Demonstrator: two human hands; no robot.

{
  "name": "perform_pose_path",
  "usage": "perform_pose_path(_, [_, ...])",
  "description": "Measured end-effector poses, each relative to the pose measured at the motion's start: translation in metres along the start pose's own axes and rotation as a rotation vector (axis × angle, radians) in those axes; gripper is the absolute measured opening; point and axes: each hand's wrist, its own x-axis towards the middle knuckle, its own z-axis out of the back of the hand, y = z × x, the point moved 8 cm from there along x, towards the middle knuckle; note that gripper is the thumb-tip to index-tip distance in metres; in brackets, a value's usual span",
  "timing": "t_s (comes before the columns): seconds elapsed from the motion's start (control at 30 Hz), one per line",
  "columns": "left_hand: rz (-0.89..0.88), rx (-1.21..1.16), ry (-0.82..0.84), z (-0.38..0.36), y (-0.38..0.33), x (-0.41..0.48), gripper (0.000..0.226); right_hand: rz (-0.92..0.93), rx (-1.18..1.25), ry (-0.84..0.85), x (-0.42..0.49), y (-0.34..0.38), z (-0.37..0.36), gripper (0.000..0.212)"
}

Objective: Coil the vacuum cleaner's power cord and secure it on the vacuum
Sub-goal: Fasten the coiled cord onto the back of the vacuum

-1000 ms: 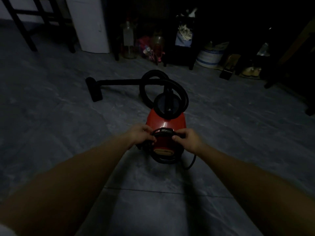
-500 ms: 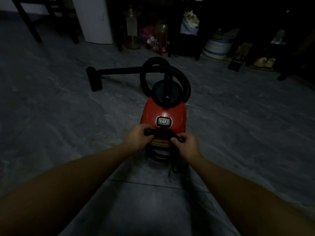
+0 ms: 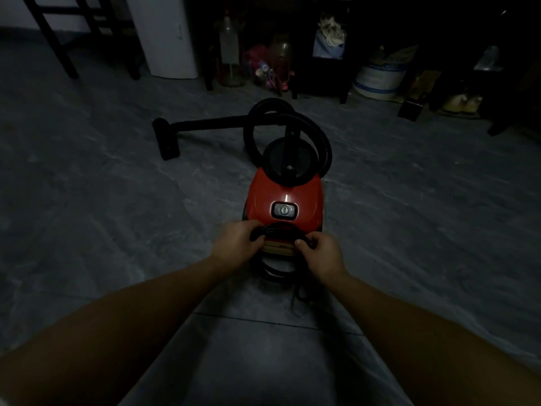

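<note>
A red canister vacuum (image 3: pixel 285 194) stands on the grey floor in dim light, its black power button facing me. The black power cord (image 3: pixel 278 269) is looped in a coil against the vacuum's near end. My left hand (image 3: pixel 237 240) grips the coil's left side. My right hand (image 3: pixel 320 253) grips its right side. A loose end of cord (image 3: pixel 300 295) trails on the floor below the right hand. The black hose (image 3: pixel 292 124) loops behind the body, and its wand runs left to a floor nozzle (image 3: pixel 167 140).
At the back stand a white appliance (image 3: pixel 167 36), dark chair legs (image 3: pixel 58 39), bottles (image 3: pixel 229 45), a striped white tub (image 3: pixel 379 79) and shoes (image 3: pixel 461 102) under dark furniture. Grey floor tiles spread to both sides.
Both hands have drawn the coil down from the top of the vacuum to its near end, so the power button shows. The view has shifted slightly.
</note>
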Motion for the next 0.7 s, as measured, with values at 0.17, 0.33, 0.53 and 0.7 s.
perform_pose_path(0.17, [0.040, 0.014, 0.037, -0.006, 0.012, 0.004, 0.017, 0.009, 0.002, -0.043, -0.004, 0.000, 0.003, 0.012])
perform_pose_path(0.33, [0.111, -0.076, 0.112, -0.015, 0.018, 0.007, 0.017, -0.017, 0.008, -0.034, -0.002, -0.003, 0.003, 0.014])
perform_pose_path(0.53, [0.198, -0.165, 0.114, -0.018, 0.023, 0.009, 0.017, -0.036, 0.011, -0.002, 0.000, -0.006, 0.005, 0.021])
perform_pose_path(0.7, [0.266, -0.364, 0.167, -0.032, 0.030, -0.002, 0.025, -0.015, 0.061, 0.001, -0.011, -0.014, 0.016, 0.015])
